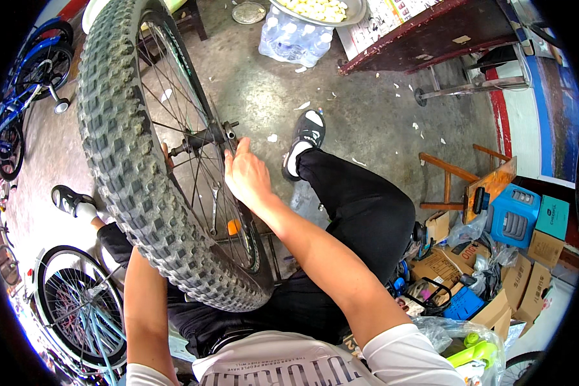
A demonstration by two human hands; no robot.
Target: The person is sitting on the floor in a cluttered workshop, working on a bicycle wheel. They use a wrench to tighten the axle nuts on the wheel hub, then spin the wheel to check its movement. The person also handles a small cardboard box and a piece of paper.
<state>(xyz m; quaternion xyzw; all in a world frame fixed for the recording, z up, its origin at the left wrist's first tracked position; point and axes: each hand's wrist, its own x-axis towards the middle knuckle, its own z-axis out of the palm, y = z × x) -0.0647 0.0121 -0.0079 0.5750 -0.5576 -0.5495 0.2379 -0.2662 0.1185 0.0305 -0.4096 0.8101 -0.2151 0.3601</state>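
Wheel [149, 174] stands upright on the person's lap, its knobby tyre [119, 161] toward the left. Right hand [246, 175] pinches the axle [228, 133] at the hub; left hand [166, 156], mostly hidden behind the tyre, seems to steady the far side, grip unclear. Hub work looks underway; turning the axle nut would need a firm counter-hold opposite.

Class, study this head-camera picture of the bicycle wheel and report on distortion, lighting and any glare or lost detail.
Head view: fisheye bends the red table edge and swells the knobby tyre; black corners ring the circular image. Even daylight leaves soft shadows on the concrete floor. Near the small wheel the lower-left floor is overexposed. The right hand at the hub is sharp; the left hand is mostly hidden behind the tyre.
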